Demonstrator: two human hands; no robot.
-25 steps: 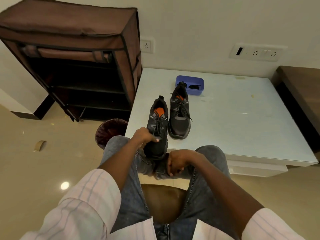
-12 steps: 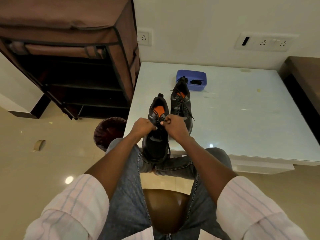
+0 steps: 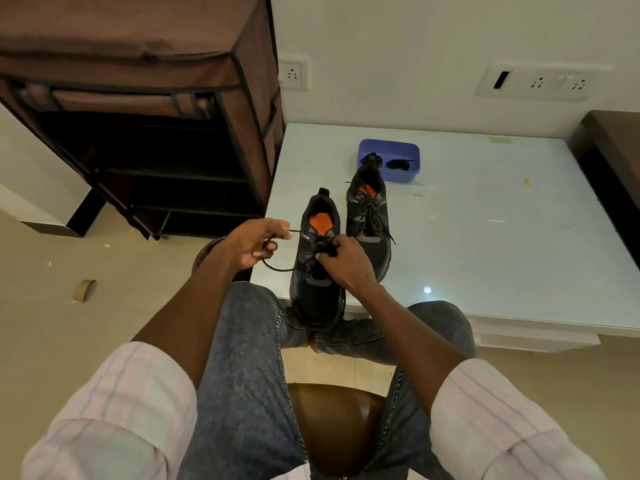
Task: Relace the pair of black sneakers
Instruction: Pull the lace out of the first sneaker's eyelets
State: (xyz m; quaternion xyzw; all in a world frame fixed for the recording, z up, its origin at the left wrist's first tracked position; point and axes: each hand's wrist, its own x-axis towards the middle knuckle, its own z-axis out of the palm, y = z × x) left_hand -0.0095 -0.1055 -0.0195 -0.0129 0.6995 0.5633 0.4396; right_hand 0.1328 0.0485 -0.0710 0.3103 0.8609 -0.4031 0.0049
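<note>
At the frame's centre the near sneaker [image 3: 317, 271] sat on the counter [image 3: 485, 237] edge, its limp, thin lace [image 3: 277, 268] pinched in the left hand [image 3: 254, 242], right hand [image 3: 346, 261] fingers gripping the stiffer eyelet area, seemingly the better hold.

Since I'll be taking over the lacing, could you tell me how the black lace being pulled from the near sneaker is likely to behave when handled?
Probably floppy: the lace sags in a loose loop below the left hand, which pinches it. Likely very light, since fingertips alone carry it. It may snag rather than slide freely, as it crosses itself on the near sneaker where the right hand grips it.
</note>
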